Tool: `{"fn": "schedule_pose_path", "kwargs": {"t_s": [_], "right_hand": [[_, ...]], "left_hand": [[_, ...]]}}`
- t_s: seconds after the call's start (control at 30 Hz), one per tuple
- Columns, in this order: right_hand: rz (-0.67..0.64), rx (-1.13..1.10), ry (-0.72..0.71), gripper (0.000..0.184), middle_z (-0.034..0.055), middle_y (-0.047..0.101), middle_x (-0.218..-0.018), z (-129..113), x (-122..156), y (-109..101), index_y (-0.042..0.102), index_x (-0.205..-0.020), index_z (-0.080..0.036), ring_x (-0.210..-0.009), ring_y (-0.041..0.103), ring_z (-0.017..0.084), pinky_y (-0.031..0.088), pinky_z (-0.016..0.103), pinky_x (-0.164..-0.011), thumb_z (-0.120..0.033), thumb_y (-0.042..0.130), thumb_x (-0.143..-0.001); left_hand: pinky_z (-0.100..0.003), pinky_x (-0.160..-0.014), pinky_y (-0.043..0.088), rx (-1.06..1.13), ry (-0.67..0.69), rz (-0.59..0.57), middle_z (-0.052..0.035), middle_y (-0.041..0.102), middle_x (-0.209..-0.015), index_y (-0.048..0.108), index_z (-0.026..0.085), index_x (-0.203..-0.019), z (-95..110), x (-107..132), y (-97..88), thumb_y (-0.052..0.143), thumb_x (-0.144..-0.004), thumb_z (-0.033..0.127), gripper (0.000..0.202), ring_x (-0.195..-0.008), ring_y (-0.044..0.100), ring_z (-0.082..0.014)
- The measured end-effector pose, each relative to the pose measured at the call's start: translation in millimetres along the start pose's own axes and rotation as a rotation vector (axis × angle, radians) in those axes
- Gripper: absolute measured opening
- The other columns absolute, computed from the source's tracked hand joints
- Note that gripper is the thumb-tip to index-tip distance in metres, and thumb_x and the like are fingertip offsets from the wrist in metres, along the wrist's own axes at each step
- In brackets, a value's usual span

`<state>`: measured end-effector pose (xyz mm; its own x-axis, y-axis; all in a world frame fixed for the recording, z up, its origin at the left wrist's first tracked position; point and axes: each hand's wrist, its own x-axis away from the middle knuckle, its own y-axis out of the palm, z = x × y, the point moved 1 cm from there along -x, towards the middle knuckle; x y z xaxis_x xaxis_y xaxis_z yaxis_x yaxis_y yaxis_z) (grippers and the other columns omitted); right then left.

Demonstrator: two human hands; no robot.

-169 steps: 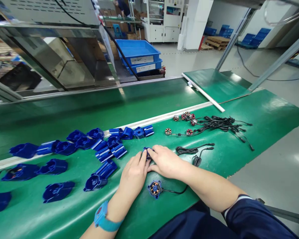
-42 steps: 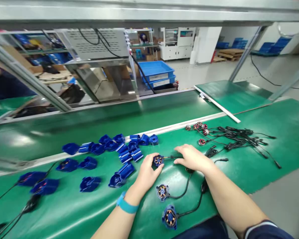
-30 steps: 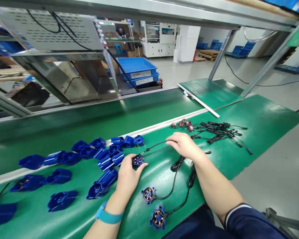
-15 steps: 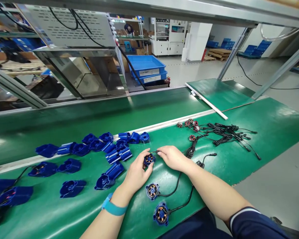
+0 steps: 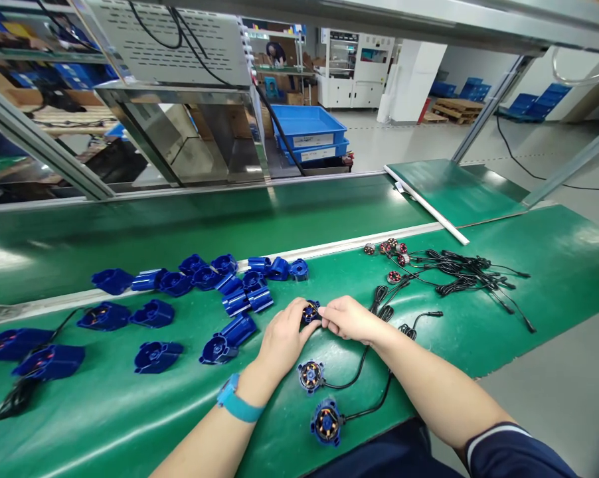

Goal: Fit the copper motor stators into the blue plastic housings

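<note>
My left hand is closed around a small blue motor housing with copper windings inside, held at the table. The fingertips of my right hand are pinched at its right side, on the black cable, which they mostly hide. Nearer to me lie two more blue housings with wound stators, one stator housing in front of another stator housing. A black cable runs from each, passing under my right forearm.
Several blue housings are spread over the left of the green table. Loose stators and bundled black cables lie on the right. A white strip crosses the back, and blue trays stand beyond.
My right fingers have moved from the cable just off the housing's upper right to its right side, lower and closer in. The left hand still holds the housing. The view has shifted slightly.
</note>
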<state>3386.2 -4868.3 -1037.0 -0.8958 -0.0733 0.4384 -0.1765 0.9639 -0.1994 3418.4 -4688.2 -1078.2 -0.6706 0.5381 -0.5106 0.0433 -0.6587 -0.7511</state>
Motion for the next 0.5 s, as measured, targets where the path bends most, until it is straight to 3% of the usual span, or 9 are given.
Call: {"fn": "schedule_pose_path", "kwargs": {"t_s": [0.1, 0.23, 0.5], "right_hand": [[-0.010, -0.170, 0.093, 0.036, -0.0073, 0.046, -0.045, 1.3, -0.9, 2.1, 0.056, -0.067, -0.017, -0.034, 0.034, 0.005, 0.023, 0.018, -0.034, -0.044, 0.057, -0.091], [0.018, -0.311, 0.117, 0.037, -0.0078, 0.044, -0.044, 1.7, -2.8, 1.2, 0.051, -0.065, -0.018, -0.033, 0.031, 0.004, 0.018, 0.016, -0.031, -0.044, 0.058, -0.090], [-0.027, -0.335, 0.083, 0.041, -0.0083, 0.042, -0.045, 2.2, -1.8, 4.5, 0.050, -0.065, -0.018, -0.034, 0.029, 0.003, 0.015, 0.016, -0.033, -0.051, 0.065, -0.083]], "left_hand": [[-0.041, -0.089, 0.058, -0.021, 0.025, 0.013, -0.0134, 0.067, -0.121, 0.055, 0.021, -0.120, 0.7, 1.1, 0.8, 0.056, -0.095, 0.044, 0.033, -0.108, 0.068, -0.0279], [-0.041, -0.085, 0.059, -0.034, 0.012, -0.020, -0.0133, 0.067, -0.120, 0.055, 0.020, -0.122, 2.8, 0.7, -0.2, 0.055, -0.095, 0.046, 0.037, -0.101, 0.069, -0.0270], [-0.042, -0.086, 0.059, -0.092, 0.028, 0.003, -0.0130, 0.066, -0.121, 0.061, 0.019, -0.121, 1.6, 2.0, 3.3, 0.054, -0.096, 0.042, 0.034, -0.099, 0.068, -0.0269]]}}
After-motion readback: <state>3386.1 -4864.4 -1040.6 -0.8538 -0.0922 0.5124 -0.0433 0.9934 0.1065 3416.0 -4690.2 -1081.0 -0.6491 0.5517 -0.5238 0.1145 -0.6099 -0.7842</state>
